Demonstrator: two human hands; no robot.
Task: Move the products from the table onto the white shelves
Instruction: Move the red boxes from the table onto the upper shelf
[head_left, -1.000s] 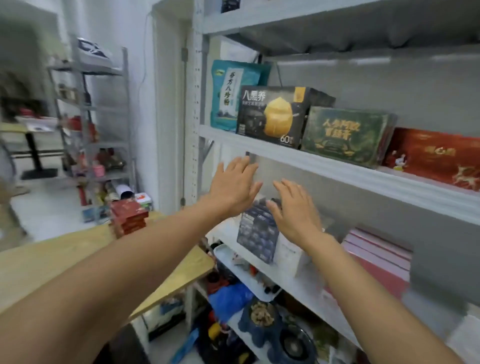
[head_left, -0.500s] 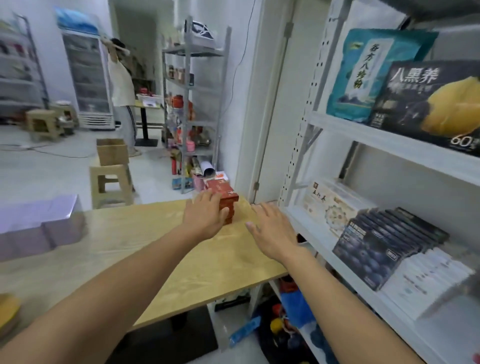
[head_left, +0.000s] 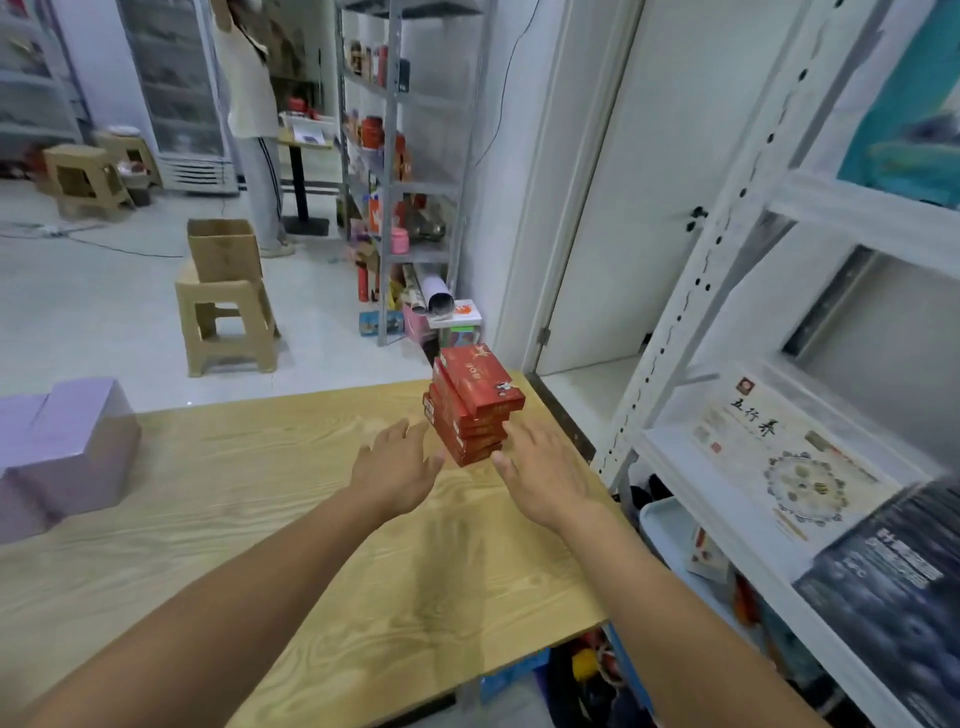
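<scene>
A stack of several flat red boxes (head_left: 474, 410) stands near the far right corner of the wooden table (head_left: 291, 525). My left hand (head_left: 397, 470) hovers just left of the stack's near end, fingers spread, holding nothing. My right hand (head_left: 543, 475) is just right of the stack, also spread and empty. Neither hand clearly touches the boxes. The white shelves (head_left: 691, 467) rise at the right, with a cream box (head_left: 779, 457) and dark blue boxes (head_left: 893, 587) on one level.
Purple boxes (head_left: 62, 452) sit at the table's left edge. Beyond the table are a beige stool (head_left: 226, 322) carrying a cardboard box, a grey rack of goods (head_left: 400, 171), and a person standing at the back (head_left: 254, 119). Clutter lies under the white shelves.
My view has swung from the white shelves down to the table. Both hands left the shelf and came down on either side of the red stack.
</scene>
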